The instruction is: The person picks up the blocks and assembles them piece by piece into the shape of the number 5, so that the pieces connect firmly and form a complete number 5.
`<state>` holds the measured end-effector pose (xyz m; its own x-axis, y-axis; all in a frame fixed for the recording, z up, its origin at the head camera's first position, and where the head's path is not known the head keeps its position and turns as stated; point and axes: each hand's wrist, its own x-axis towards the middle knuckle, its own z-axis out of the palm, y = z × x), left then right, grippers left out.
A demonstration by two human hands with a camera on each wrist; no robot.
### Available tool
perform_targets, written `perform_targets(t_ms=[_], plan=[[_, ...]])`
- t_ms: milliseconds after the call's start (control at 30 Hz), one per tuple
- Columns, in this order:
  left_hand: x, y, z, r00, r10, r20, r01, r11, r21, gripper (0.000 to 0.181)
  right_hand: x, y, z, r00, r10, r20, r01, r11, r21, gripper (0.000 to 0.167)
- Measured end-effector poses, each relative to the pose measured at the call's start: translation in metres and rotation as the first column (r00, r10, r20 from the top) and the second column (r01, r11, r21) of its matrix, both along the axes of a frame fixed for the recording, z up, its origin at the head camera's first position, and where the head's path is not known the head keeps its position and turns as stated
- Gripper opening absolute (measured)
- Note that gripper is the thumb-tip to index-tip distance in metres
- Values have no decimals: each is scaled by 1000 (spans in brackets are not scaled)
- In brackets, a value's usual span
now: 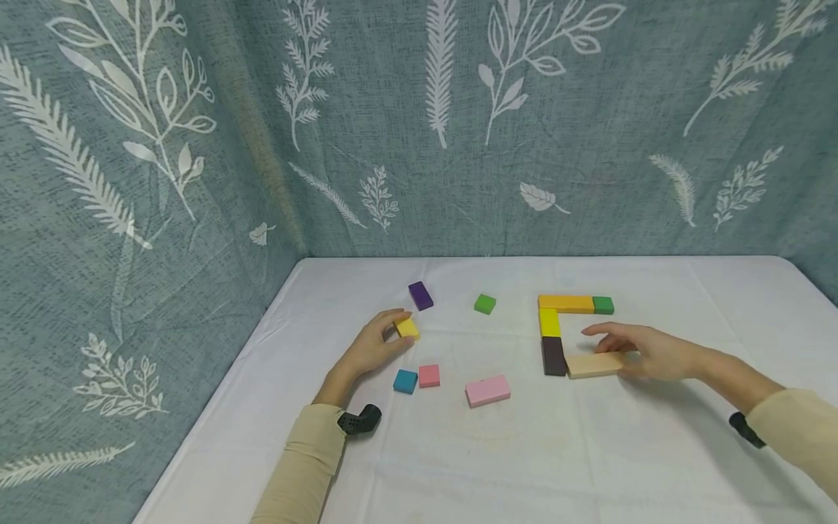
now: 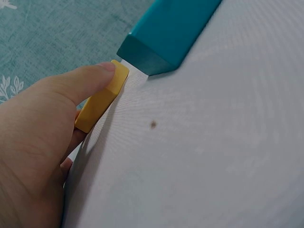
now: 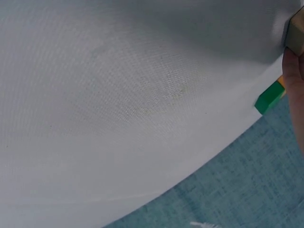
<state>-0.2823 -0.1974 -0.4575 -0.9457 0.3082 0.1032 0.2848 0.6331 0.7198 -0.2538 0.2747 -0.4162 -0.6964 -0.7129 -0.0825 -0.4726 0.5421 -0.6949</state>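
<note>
Left hand (image 1: 369, 351) pinches yellow block (image 1: 408, 329) by opposite sides, toward the bench's (image 1: 537, 466) far-left corner. Right hand (image 1: 660, 353) grips plain block (image 1: 589, 365) near its right end; left end appears to touch dark block (image 1: 553, 356), between bench centre and right edge. Judged: both light, rigid, hardly fragile; yellow's smooth faces maybe slippery. Best hold: squarely across opposite sides.

Wide head view facing forward and down across the bench (image 1: 458, 466), tilted left-wrist close-up on the left hand (image 2: 38, 123) and yellow block (image 2: 102, 99), tilted right-wrist view close over the bench, dark green block (image 3: 270, 97) shared with the head view
</note>
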Motion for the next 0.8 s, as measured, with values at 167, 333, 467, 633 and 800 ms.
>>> perform_targets(t_ms=[167,333,467,633,800], plan=[[0,-1,1,1000,4,-2,-4,1000,-5,49,-4,-1,4,998,-61,8,61,997,-46,62],[1,-1,1,1000,1,1,-1,1000,0,49,-12,-4,7,977,-211,22,211,964,-162,57],[1,-1,1,1000,0,8,0,1000,1,50,-20,-10,8,947,-313,71,321,921,-222,56],[1,-1,1,1000,2,2,-2,1000,-6,50,-32,-23,11,931,-357,73,363,892,-268,54],[1,-1,1,1000,-5,-9,5,1000,-2,49,-42,-40,17,923,-382,36,377,885,-275,53]])
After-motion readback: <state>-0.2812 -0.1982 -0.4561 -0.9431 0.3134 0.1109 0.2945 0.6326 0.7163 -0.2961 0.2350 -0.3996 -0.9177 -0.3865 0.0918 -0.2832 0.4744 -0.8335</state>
